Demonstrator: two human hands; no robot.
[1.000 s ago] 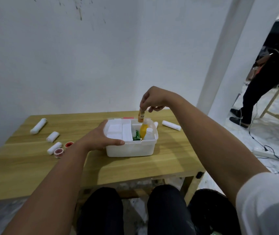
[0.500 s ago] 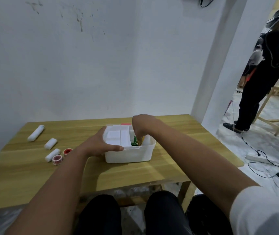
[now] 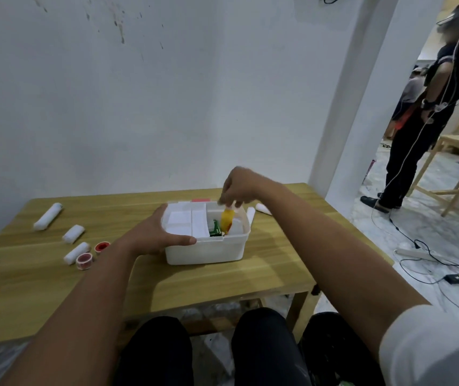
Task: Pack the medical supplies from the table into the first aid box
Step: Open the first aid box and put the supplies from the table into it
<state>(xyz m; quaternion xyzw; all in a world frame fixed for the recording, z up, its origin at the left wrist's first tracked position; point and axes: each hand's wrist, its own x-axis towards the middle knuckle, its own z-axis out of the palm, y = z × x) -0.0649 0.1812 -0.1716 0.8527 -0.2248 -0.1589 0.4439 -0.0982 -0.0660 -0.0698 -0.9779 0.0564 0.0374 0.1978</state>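
Note:
The white first aid box (image 3: 206,250) stands mid-table. It holds white packs on its left side, and a green item (image 3: 215,228) and a yellow bottle (image 3: 227,220) on its right side. My left hand (image 3: 153,234) grips the box's left rim, thumb along the front edge. My right hand (image 3: 239,186) hovers just above the box's right side, blurred, fingers pointing down and apart over the yellow bottle, nothing in them. On the table's left lie three white bandage rolls (image 3: 47,220) (image 3: 73,234) (image 3: 76,253) and two red tape rolls (image 3: 84,260) (image 3: 101,247). Another white roll (image 3: 261,208) lies right of the box.
The wooden table (image 3: 222,282) stands against a white wall. A pink item (image 3: 200,200) shows behind the box. A person (image 3: 417,135) stands at the right by another wooden table. A power strip (image 3: 415,253) and cables lie on the floor.
My right hand carried a small orange bottle down into the box and has come up without it. My left hand has stayed on the box's rim.

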